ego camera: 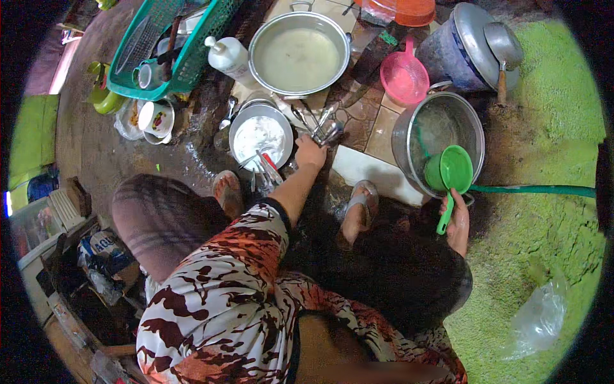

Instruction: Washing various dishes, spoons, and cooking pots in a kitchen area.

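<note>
My left hand [311, 152] is closed around a bunch of metal spoons and other cutlery [320, 126], whose ends fan out above the tiled floor. Just left of it stands a round metal basin [261, 132] with whitish suds inside. More cutlery [264, 173], one piece with a red handle, leans at the basin's near rim. With my right hand [459, 221] I grip the handle of a green plastic water dipper [455, 168]. The dipper's cup is over the near rim of a large aluminium pot [400, 134], which holds water.
Beyond the basin are a wide pot of cloudy water [300, 60] and a white pump bottle [229, 56]. A teal basket [177, 72] of dishes stands at far left. A pink strainer [405, 79], a lidded metal pot [443, 53] and a green hose [532, 191] are at right.
</note>
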`<state>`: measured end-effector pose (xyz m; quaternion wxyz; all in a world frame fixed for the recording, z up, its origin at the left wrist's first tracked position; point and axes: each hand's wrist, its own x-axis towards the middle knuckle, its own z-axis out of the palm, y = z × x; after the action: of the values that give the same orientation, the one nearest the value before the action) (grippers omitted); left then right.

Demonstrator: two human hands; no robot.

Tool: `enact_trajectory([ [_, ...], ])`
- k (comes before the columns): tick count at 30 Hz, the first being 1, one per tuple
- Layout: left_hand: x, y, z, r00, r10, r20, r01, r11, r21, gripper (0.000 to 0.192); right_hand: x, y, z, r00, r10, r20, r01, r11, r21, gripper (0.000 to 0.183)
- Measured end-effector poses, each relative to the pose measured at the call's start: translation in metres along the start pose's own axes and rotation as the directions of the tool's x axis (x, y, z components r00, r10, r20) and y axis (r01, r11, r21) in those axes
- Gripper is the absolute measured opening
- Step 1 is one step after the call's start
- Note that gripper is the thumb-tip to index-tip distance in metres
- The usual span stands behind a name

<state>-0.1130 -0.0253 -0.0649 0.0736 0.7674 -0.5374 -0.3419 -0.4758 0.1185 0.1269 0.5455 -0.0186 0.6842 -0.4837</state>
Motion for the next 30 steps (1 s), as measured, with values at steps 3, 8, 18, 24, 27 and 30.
enact_trajectory([
  [3,0.025,0.019,0.012,0.948,-0.318,0.02,0.318,0.948,0.026,0.074,-0.008,0.006,0.009,1.0,0.006,0.001,-0.006,1.0,-0.015,0.019],
  [8,0.045,0.032,0.024,0.931,-0.365,-0.011,0.348,0.878,0.328,0.091,-0.019,-0.001,0.012,1.0,-0.009,-0.01,0.008,0.99,-0.14,0.018],
  [18,0.002,0.068,-0.016,0.966,-0.163,0.201,0.157,0.987,0.044,0.049,-0.057,-0.09,0.074,0.959,0.025,0.283,0.239,0.464,-0.853,0.023],
  [24,0.041,0.008,0.074,0.965,0.082,0.248,-0.166,0.926,0.34,0.03,-0.047,-0.085,0.128,0.776,-0.19,0.602,0.573,-0.19,-0.798,0.028],
  [27,0.037,0.007,0.09,0.984,-0.009,0.178,-0.042,0.959,0.281,0.025,-0.038,-0.077,0.13,0.839,-0.17,0.517,0.5,-0.134,-0.856,0.029],
  [30,0.043,0.003,0.089,0.967,0.163,0.196,-0.22,0.923,0.315,0.021,-0.04,-0.074,0.137,0.856,-0.17,0.488,0.486,-0.054,-0.872,0.027],
])
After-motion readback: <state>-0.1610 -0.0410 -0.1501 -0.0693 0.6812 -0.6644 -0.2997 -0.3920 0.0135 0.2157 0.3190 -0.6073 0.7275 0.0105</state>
